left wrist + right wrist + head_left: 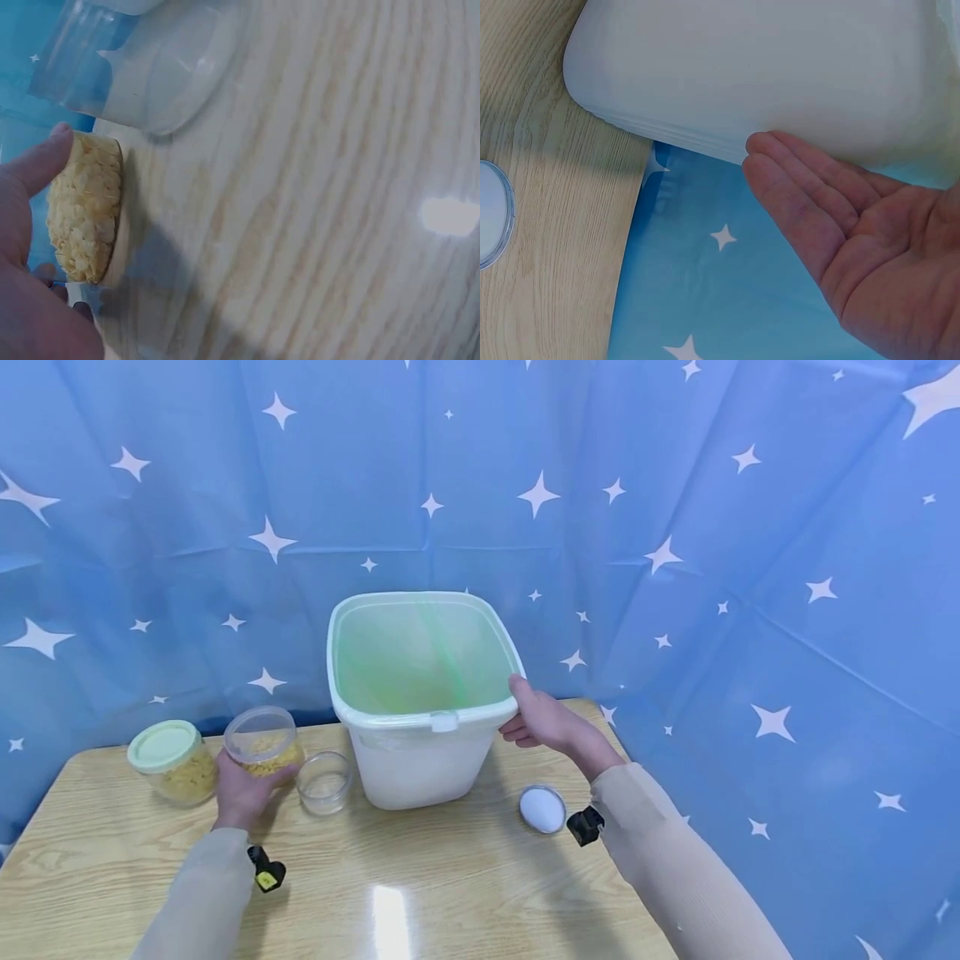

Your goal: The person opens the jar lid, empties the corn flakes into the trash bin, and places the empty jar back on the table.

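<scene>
My left hand (pixel 247 789) grips a clear round jar (pixel 261 732) partly filled with yellow flakes; in the left wrist view the thumb lies along the flakes (pixel 86 210). Just right of it stands a smaller clear round container (pixel 324 783). At centre back is a large white storage bin (pixel 423 768) with a translucent green top (pixel 405 652) and a small front latch (pixel 444 721). My right hand (pixel 543 720) holds the bin's right rim, thumb over the edge and fingers beneath. Its fingertips (pixel 761 150) meet the bin's side in the right wrist view.
A jar with a pale green lid (pixel 163 747) and yellow contents stands at the far left. To the right of the bin lies a small round dish of white powder (pixel 543 809). Behind the wooden table (pixel 330 893) hangs a blue star-patterned curtain (pixel 480 460).
</scene>
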Demonstrator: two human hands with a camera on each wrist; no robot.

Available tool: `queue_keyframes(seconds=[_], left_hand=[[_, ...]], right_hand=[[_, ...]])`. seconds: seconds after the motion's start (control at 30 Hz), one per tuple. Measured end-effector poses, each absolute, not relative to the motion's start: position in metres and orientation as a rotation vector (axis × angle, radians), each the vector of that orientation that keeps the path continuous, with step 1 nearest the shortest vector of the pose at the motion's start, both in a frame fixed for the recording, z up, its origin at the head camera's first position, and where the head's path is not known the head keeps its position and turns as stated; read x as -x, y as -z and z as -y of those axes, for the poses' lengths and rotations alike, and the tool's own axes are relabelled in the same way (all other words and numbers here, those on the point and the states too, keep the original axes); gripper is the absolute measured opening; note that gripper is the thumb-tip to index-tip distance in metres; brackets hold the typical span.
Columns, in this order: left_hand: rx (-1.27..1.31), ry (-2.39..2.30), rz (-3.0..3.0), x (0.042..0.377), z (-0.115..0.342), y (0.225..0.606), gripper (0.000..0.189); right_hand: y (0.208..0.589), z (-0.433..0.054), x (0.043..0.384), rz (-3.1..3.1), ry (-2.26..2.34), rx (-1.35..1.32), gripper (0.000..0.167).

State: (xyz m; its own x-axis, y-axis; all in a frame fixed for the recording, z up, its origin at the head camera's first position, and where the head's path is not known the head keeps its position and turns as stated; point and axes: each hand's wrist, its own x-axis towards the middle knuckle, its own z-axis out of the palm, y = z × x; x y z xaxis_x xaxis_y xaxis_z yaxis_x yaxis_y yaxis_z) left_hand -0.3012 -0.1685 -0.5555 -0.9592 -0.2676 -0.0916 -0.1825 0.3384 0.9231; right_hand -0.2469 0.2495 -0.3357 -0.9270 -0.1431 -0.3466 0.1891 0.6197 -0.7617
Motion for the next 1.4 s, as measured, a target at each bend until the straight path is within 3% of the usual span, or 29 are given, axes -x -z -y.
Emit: queue_keyframes(seconds=[0.4, 1.4], left_hand=[[-0.364, 1.626, 2.542, 0.288, 0.178, 0.551, 0.112], [0.260, 1.814, 2.791, 0.233, 0.223, 0.563, 0.123]], right_hand=[[0.331, -0.245, 0.247, -2.476, 1.227, -0.021, 0.081], [0.337, -0.248, 0.251, -2.466, 1.233, 0.007, 0.083]])
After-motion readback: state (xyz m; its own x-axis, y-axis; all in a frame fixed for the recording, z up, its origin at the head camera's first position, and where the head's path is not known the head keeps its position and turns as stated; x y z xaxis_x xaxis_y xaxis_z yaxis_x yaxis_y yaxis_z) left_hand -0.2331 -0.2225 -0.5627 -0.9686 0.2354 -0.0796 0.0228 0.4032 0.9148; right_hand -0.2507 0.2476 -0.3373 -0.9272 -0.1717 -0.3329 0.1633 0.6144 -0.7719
